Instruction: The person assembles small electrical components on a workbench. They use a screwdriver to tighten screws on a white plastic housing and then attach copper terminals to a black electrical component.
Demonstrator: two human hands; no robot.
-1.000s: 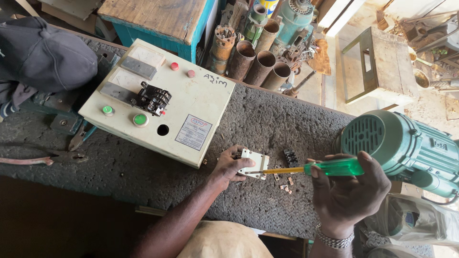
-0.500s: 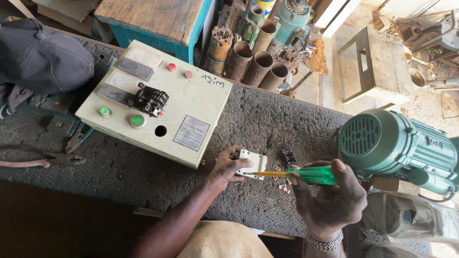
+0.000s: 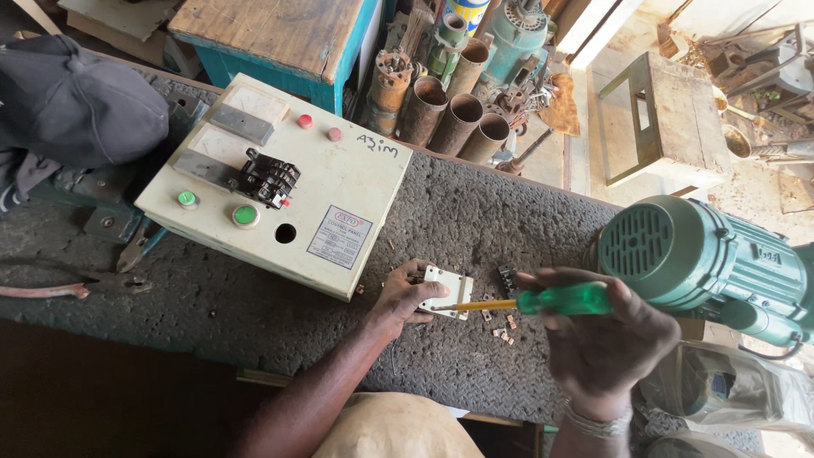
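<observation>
My left hand (image 3: 405, 298) holds a small cream plastic block (image 3: 448, 290) down on the grey workbench (image 3: 475, 212). My right hand (image 3: 615, 348) grips a screwdriver with a green handle (image 3: 561, 298) and a yellow shaft; its tip touches the block's near edge. Several small metal parts (image 3: 502, 329) lie loose just right of the block, beside a small dark terminal piece (image 3: 507, 276). A cream control panel box (image 3: 280, 182) with green and red buttons and a black contactor lies flat to the left of my left hand.
A green electric motor (image 3: 708, 259) rests at the bench's right end. A dark cap (image 3: 72, 106) and pliers (image 3: 127, 250) are at the left. Rusty pipes (image 3: 445, 110) and motor parts stand behind the bench, next to a teal wooden stand (image 3: 271, 34). A plastic bag (image 3: 729, 386) hangs at lower right.
My right hand with the screwdriver has shifted slightly left and down in view, the tip staying at the block. My left hand keeps its hold on the block.
</observation>
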